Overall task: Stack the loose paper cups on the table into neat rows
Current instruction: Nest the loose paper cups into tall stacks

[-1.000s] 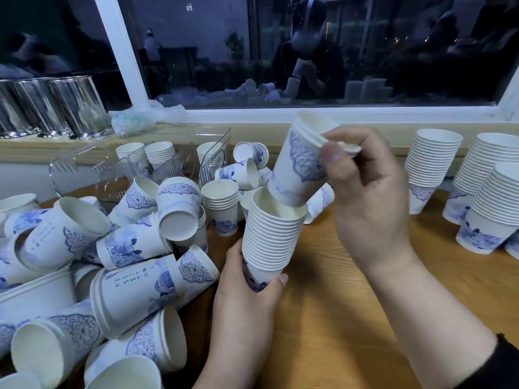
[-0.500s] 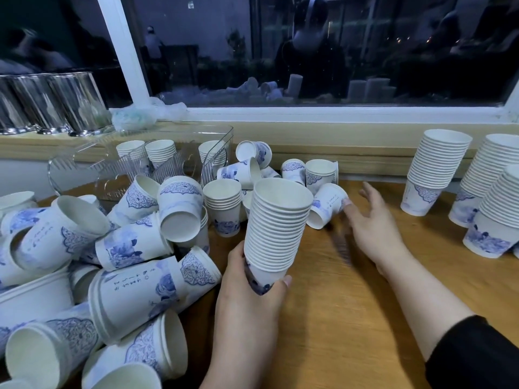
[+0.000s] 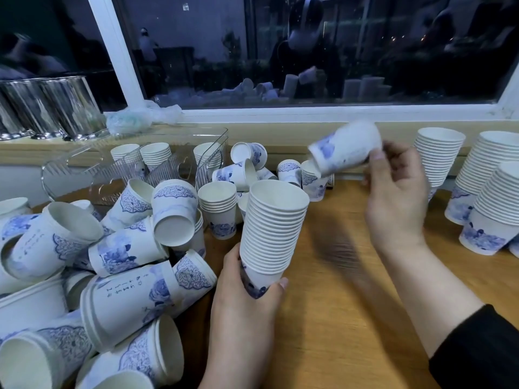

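My left hand [image 3: 247, 299] grips the base of a tall stack of nested white-and-blue paper cups [image 3: 273, 223], held upright above the wooden table [image 3: 337, 318]. My right hand [image 3: 398, 197] holds a single loose cup [image 3: 346, 148] up in the air, tilted on its side, to the upper right of the stack's open mouth; the cup is blurred. A heap of loose cups [image 3: 112, 262] lies tumbled at the left. A few more loose cups [image 3: 295, 172] sit behind the stack.
Three finished stacks [image 3: 438, 155] [image 3: 477, 175] [image 3: 497, 211] stand at the right edge. A clear plastic rack [image 3: 84, 175] holding short stacks sits at the back left. Metal tumblers [image 3: 56, 108] and crumpled plastic wrap [image 3: 140, 119] rest on the window ledge.
My right hand dropped one cup onto the stack, reached to the loose cups behind, and has now lifted another cup up. The stack in my left hand stayed put.
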`<act>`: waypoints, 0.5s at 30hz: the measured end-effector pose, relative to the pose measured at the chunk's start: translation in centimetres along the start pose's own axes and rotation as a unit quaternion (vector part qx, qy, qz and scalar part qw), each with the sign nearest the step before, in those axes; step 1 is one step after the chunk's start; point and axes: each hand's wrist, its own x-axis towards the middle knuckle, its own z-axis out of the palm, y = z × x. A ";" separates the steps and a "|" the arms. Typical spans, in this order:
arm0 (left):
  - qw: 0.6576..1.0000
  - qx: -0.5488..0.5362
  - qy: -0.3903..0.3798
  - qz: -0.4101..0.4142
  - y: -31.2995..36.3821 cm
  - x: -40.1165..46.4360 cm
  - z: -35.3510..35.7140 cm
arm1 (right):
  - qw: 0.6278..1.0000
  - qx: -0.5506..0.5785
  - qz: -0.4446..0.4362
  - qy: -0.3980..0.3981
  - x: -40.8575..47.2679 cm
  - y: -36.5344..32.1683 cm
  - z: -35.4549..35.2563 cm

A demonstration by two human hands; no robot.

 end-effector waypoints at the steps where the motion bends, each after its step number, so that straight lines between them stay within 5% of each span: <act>1: 1.000 0.000 0.001 0.003 -0.1 0.1 0.0 | 0.999 0.008 -0.039 0.001 0.3 -1.7 0.2; 5: 1.000 -0.002 0.007 0.009 -0.5 0.2 0.1 | 0.981 -0.010 -0.169 -0.098 -0.1 -7.1 1.3; 11: 1.000 -0.016 0.015 0.005 -0.9 0.5 0.1 | 0.911 -0.107 -0.239 -0.319 -1.3 -6.2 2.1; 15: 1.000 -0.018 0.017 0.000 -1.0 0.5 0.1 | 0.965 -0.110 -0.126 -0.200 -1.7 -1.0 1.7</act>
